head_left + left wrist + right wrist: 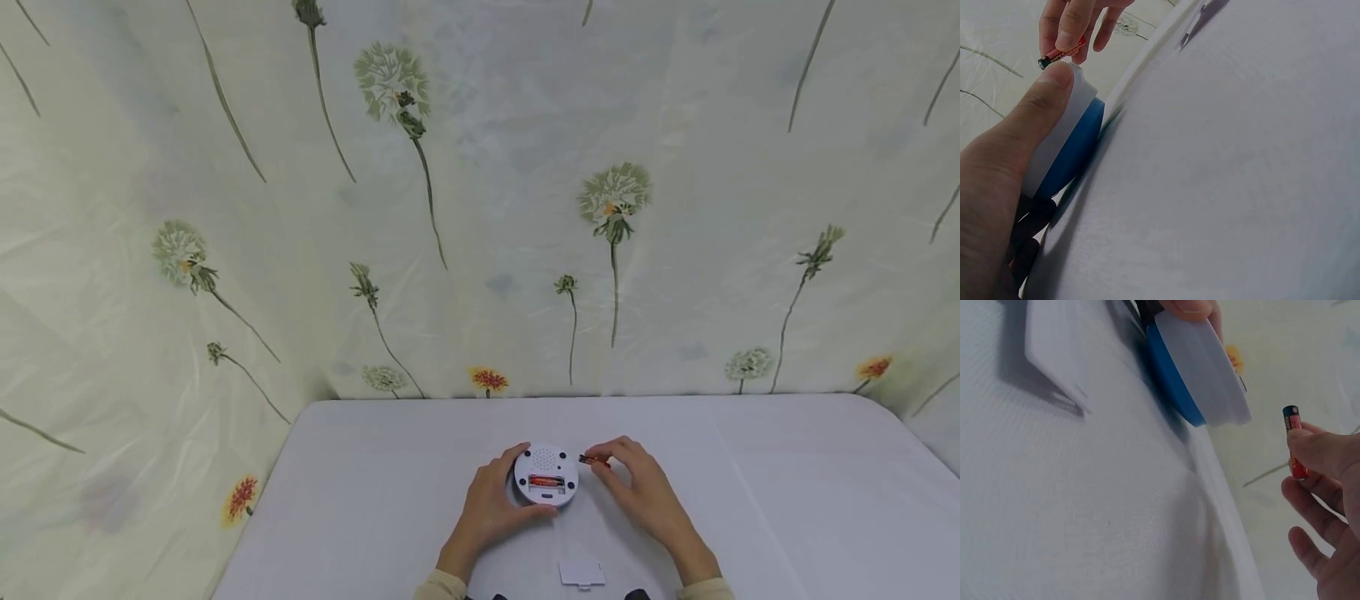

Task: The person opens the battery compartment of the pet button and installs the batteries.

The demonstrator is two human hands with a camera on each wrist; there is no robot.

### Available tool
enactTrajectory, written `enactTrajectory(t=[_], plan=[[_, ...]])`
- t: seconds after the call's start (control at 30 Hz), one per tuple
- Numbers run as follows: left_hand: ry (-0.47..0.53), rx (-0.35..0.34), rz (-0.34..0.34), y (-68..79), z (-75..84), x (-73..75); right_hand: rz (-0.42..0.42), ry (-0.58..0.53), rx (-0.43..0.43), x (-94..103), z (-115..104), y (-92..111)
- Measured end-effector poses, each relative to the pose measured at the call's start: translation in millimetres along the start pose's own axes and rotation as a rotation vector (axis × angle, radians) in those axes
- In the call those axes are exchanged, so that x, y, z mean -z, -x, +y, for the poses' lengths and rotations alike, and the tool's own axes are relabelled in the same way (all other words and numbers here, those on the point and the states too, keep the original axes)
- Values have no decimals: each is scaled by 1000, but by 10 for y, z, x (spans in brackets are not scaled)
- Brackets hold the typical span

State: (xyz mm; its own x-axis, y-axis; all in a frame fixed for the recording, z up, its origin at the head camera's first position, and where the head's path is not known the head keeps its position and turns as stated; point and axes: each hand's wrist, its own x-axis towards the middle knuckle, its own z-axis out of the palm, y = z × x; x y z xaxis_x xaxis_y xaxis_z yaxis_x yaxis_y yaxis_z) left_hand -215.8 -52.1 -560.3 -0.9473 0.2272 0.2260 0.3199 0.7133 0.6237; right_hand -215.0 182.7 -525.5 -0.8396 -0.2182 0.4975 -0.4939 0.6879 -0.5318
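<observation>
My left hand (491, 502) grips a round white device (546, 457) by its edge, thumb on the near side and fingers around the far left. Its underside faces up, showing dark round feet, a patch of small holes and an uncovered battery slot. One red battery (547, 481) lies in that slot. In the left wrist view the device's lower part is a blue band (1075, 153). Just right of the device, my right hand (643, 487) pinches a second red battery (1296, 442) with a dark end between thumb and fingers, apart from the device.
A small white battery cover (582, 573) with a tab lies on the white-covered table (360, 500) near its front edge, between the forearms. Behind the table hangs a curtain (495, 208) printed with dandelions. Two dark objects show at the bottom edge of the head view.
</observation>
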Motion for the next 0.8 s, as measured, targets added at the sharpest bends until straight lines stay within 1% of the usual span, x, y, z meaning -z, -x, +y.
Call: enactTrajectory(t=[0.1, 0.2, 0.43, 0.67, 0.8], plan=[[5, -6, -3, 3, -3, -5, -18, 6, -33, -10, -33, 5], [5, -13, 1, 1, 3, -1, -29, 7, -38, -16, -64, 3], [6, 14, -13, 5, 11, 25, -56, -21, 22, -69, -109, -21], [2, -4, -3, -1, 15, 33, -56, -70, 76, -122, -212, -35], [-4, -7, -6, 1, 14, 34, -56, -64, 92, -161, -261, -36]])
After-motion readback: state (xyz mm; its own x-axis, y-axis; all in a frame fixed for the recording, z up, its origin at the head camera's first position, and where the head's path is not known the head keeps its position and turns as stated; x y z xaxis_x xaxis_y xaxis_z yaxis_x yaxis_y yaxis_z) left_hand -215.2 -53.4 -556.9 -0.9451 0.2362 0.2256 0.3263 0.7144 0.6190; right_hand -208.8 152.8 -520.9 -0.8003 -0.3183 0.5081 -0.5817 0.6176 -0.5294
